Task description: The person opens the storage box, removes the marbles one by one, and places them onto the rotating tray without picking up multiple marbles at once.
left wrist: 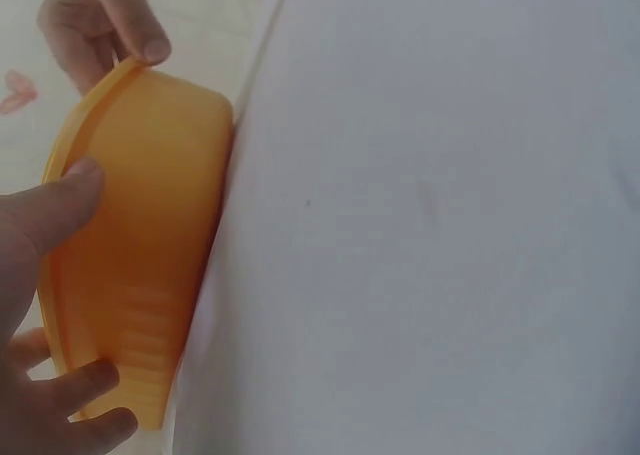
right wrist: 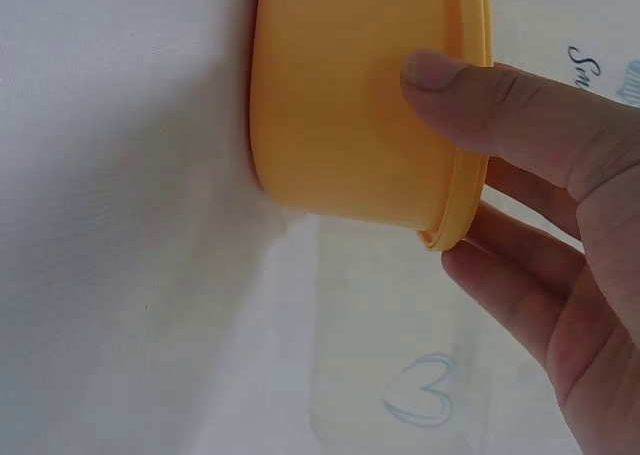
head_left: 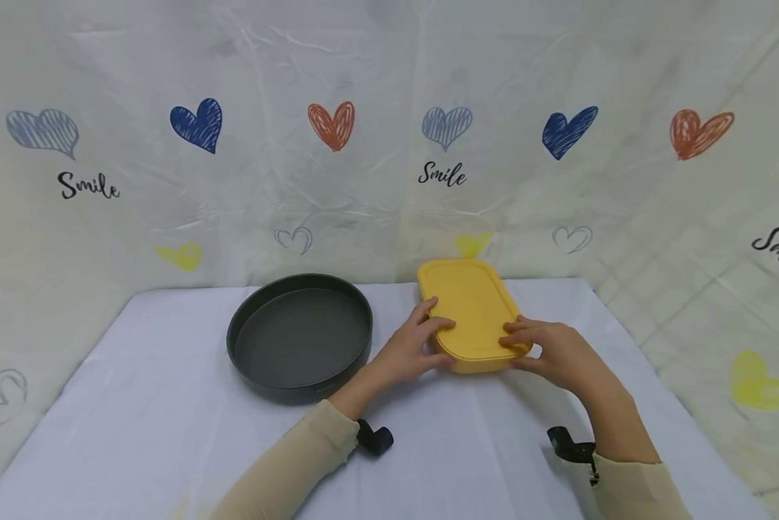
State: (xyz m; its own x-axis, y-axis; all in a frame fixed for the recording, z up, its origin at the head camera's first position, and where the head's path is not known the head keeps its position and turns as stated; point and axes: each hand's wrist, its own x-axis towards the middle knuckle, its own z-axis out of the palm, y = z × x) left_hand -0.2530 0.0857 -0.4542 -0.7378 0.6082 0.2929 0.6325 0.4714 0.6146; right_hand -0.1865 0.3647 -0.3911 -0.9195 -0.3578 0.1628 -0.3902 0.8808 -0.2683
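Observation:
A yellow food container (head_left: 470, 303) with its lid on rests on the white tabletop, right of centre. My left hand (head_left: 408, 347) grips its left front corner, some fingers over the lid and the thumb on the front wall, as the left wrist view shows with the thumb (left wrist: 70, 205) against the side. At the right front corner, my right hand (head_left: 558, 350) pinches the lid's rim. In the right wrist view the right thumb (right wrist: 450, 85) presses below the rim while the other fingers lie across the lid's edge. The lid looks fully seated; the container's contents are hidden.
A round dark grey pan (head_left: 298, 339) stands left of the container, close to my left forearm. White cloth (head_left: 454, 448) covers the table. Behind it hangs a pale sheet (head_left: 383, 65) printed with hearts and "Smile". Black wrist cameras (head_left: 376, 439) sit at both cuffs.

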